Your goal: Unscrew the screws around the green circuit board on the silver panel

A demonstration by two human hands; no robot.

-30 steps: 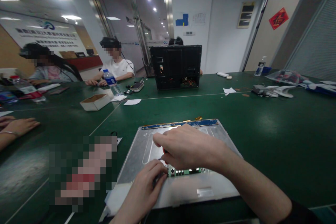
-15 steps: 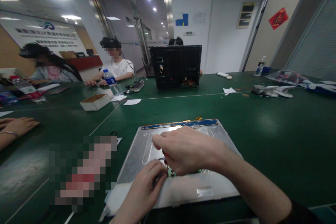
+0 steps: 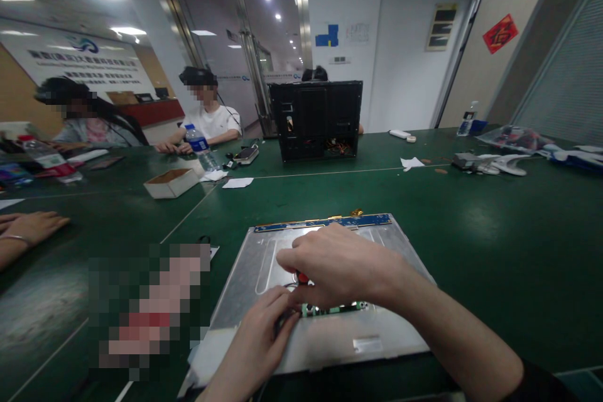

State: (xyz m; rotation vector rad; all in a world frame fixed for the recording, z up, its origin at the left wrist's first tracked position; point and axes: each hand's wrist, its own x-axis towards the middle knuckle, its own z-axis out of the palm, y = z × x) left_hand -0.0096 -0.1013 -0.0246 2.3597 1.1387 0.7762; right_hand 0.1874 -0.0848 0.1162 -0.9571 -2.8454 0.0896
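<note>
A flat metal panel lies on the green table, with a blue circuit strip along its far edge. On its middle is a small green circuit board, partly under my hands. My right hand is closed around a red-and-black tool, seen only in part, above the board's left end. My left hand rests at that same end, fingers pressed together beside a thin dark cable; what they pinch is hidden.
A black monitor-like casing stands at the back. A white box and a water bottle are back left. Another person's hand rests at left. Gloves lie at right. A blurred-out item is left of the panel.
My right hand has turned slightly at the wrist, showing more of the red tool and the green board. My left hand has stayed in place.
</note>
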